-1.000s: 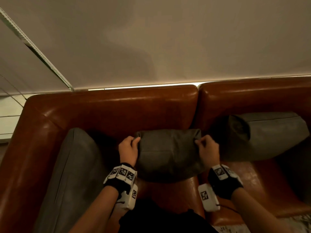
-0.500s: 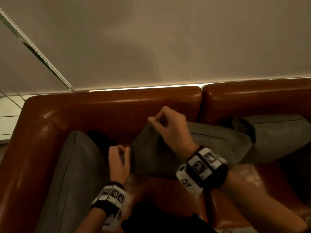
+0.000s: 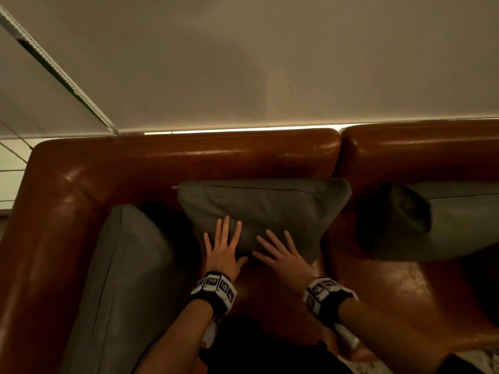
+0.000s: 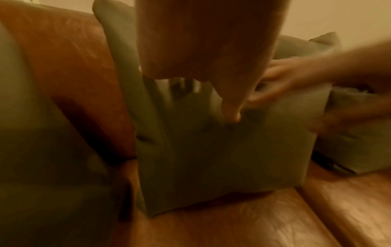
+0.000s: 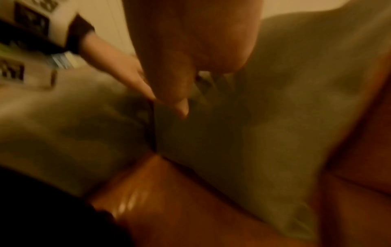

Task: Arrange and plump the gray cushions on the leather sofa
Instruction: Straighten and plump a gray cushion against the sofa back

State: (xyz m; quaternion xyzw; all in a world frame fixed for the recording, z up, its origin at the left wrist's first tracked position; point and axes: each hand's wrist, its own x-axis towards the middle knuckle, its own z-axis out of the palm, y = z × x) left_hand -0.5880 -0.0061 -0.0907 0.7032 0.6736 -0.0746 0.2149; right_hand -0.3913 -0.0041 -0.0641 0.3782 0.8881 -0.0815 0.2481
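Note:
A gray middle cushion (image 3: pixel 270 209) stands upright against the brown leather sofa's backrest (image 3: pixel 216 157). My left hand (image 3: pixel 224 249) lies flat on its lower front face with fingers spread. My right hand (image 3: pixel 280 252) presses beside it, fingers also straight and spread. The blurred left wrist view has the same cushion (image 4: pixel 222 150) standing on the seat, with my left hand (image 4: pixel 230 113) touching it. In the right wrist view my right hand (image 5: pixel 182 107) touches the cushion (image 5: pixel 243 133). A second gray cushion (image 3: pixel 116 287) leans on the left armrest. A third gray cushion (image 3: pixel 437 220) sits at the right.
The sofa's left armrest (image 3: pixel 46 238) curves round the left cushion. Bare leather seat (image 3: pixel 391 292) shows in front of the right cushion. A pale wall (image 3: pixel 270 63) rises behind the sofa, with a blind cord (image 3: pixel 59 66) at the left.
Both hands gripped the cushion's ends, then turned it and let go. It now stands upright against the backrest, and both hands press flat on its front.

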